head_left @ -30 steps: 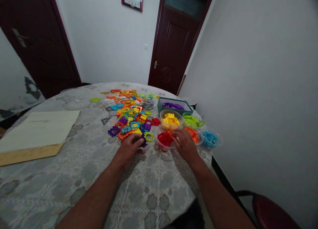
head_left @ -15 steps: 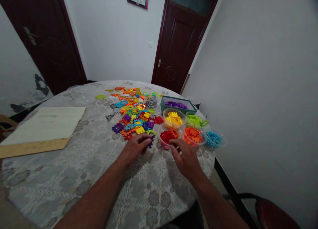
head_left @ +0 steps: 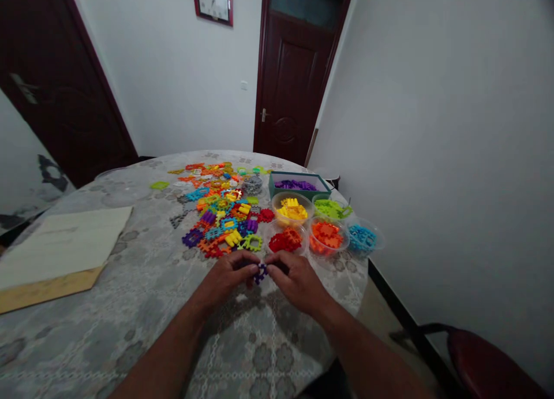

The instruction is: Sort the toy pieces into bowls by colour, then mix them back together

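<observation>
Between my two hands is a small purple interlocking toy block (head_left: 261,273), held just above the tablecloth. My left hand (head_left: 229,273) pinches its left side with thumb and fingers. At its right edge, the thumb and fingertips of my right hand (head_left: 298,279) are closed on it too. Fingers cover part of the block. Directly beyond the hands lies a mixed pile of colourful interlocking blocks (head_left: 234,237). A clear bowl of red blocks (head_left: 284,239) stands just past my right hand.
More clear bowls hold orange blocks (head_left: 326,235), yellow blocks (head_left: 292,210), green blocks (head_left: 329,208) and blue blocks (head_left: 362,237). Behind them is a green box (head_left: 322,194) with purple blocks. Papers on a board (head_left: 64,237) lie at left. A red chair (head_left: 489,364) stands at lower right.
My right hand has moved left from beside the red bowl and closed on the purple block. My left hand has drawn the block nearer, away from the pile. The view has shifted slightly.
</observation>
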Demonstrator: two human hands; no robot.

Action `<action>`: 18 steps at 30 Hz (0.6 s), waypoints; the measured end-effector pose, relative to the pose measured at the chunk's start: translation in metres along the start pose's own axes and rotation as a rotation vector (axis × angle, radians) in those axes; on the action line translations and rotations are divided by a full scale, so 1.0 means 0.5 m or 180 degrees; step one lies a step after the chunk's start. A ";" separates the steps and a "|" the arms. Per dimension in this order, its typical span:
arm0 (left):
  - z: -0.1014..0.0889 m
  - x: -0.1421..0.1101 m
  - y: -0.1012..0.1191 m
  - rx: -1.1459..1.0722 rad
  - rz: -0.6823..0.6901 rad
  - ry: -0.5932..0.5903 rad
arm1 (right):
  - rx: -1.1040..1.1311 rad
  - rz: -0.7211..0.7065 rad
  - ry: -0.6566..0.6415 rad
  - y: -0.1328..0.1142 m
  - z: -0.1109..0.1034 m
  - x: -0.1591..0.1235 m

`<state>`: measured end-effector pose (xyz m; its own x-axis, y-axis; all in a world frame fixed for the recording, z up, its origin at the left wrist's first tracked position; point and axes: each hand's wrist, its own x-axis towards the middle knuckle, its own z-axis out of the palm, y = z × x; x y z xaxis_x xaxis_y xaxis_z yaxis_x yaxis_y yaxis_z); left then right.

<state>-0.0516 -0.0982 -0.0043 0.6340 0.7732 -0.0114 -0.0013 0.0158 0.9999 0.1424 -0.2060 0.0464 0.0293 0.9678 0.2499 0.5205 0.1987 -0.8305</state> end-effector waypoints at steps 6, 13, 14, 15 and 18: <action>-0.011 0.003 0.001 0.0042 0.0278 0.1077 | 0.0008 0.0342 -0.0195 0.020 -0.126 0.100; -0.074 0.005 -0.004 0.1565 0.0703 0.2975 | 0.0204 0.0469 0.1673 0.058 -0.240 0.283; -0.085 0.006 -0.009 0.1855 0.0748 0.3135 | 0.0185 0.0403 0.1731 0.057 -0.228 0.282; -0.095 0.007 -0.016 0.2151 0.0783 0.3245 | 0.0178 0.0322 0.1715 0.054 -0.207 0.273; -0.114 0.013 -0.043 0.2847 0.0743 0.3282 | 0.0116 -0.0024 0.1198 0.035 -0.099 0.209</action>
<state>-0.0916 -0.0572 -0.0264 -0.1651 0.8223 0.5446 0.7126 -0.2823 0.6423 0.1967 -0.1090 0.0825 0.3408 0.8431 0.4160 0.4912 0.2176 -0.8434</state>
